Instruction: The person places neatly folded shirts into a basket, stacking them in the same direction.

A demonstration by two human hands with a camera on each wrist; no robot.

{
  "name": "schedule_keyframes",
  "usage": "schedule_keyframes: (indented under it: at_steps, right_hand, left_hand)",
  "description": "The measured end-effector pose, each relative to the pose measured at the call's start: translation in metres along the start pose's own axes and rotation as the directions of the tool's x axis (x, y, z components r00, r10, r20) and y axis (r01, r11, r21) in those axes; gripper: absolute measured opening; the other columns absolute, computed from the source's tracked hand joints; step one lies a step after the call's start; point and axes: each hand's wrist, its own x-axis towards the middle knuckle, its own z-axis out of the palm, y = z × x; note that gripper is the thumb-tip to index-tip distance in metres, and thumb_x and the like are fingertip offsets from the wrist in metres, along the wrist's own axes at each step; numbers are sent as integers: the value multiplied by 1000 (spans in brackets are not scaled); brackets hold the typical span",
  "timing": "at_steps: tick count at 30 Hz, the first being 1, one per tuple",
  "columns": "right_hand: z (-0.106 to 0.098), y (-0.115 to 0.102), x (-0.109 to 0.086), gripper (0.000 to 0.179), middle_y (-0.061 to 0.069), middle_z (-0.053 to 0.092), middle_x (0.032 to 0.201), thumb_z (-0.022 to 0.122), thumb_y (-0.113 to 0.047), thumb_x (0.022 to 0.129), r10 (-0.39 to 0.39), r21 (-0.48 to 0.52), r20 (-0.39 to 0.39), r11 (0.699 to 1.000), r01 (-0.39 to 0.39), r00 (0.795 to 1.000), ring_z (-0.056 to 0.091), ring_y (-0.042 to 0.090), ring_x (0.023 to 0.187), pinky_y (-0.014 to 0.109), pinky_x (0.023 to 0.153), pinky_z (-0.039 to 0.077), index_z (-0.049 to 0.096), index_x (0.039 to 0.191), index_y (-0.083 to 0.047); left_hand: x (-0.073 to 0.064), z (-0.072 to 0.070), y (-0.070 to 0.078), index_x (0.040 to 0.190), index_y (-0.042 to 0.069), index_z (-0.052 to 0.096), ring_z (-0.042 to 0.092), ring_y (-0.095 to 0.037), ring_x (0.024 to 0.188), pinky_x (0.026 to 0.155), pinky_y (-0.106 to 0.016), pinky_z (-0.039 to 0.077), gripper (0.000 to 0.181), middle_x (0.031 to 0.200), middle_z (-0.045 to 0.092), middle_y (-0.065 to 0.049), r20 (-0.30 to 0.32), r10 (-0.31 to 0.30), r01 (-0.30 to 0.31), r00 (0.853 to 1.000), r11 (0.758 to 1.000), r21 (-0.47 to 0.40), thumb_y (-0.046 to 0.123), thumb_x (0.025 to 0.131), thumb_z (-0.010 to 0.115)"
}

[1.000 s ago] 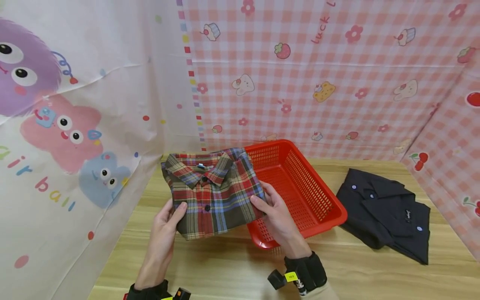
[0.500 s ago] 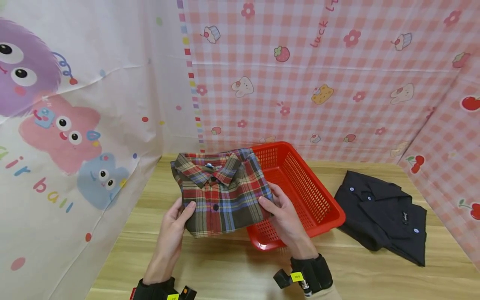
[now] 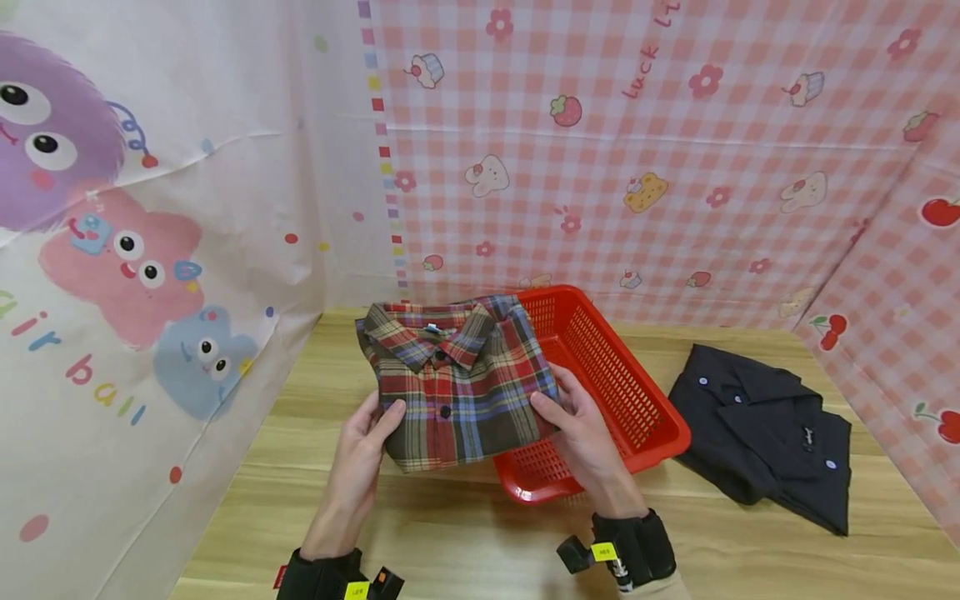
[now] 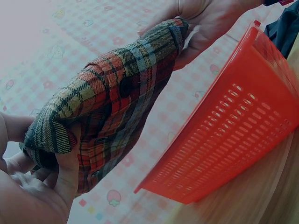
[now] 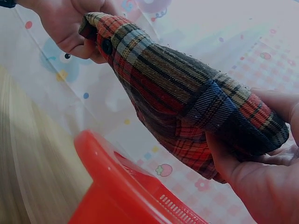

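Observation:
A folded plaid shirt [image 3: 465,383] in red, brown, blue and cream, collar at the far end, is held up between both hands. My left hand [image 3: 362,446] grips its near left edge, thumb on top and fingers underneath. At the right edge my right hand [image 3: 588,437] pinches it the same way. In the right wrist view, the shirt [image 5: 163,84] shows its folded edge, held above table height. Partly behind it in the head view stands a red plastic basket [image 3: 652,400] with perforated walls; the shirt overlaps its left side.
Right of the basket, a folded black shirt [image 3: 765,433] with pale buttons lies on the wood-grain table [image 3: 465,542]. Patterned cloths hang close around it: a pink checked sheet [image 3: 600,167] at the back and a white cartoon sheet [image 3: 240,208] on the left.
Both hands have carried the plaid shirt a little to the right, so it covers more of the basket's left side. Their hold looks the same. The head view has shifted slightly.

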Motion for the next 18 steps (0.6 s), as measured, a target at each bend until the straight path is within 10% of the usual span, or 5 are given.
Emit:
schedule_keyframes:
  at_steps: [18]
  right_hand:
    - [-11,-3,-3,45,8,56,121,51,-9,96,-6,-4,-29,1000,5,1000,53,24,104,32,86,49,36,139,-10]
  left_hand:
    - [5,9,-2,137,11,47,52,-18,111,96,-27,41,49,127,53,-10,32,-32,32,999,999,13,32,93,57]
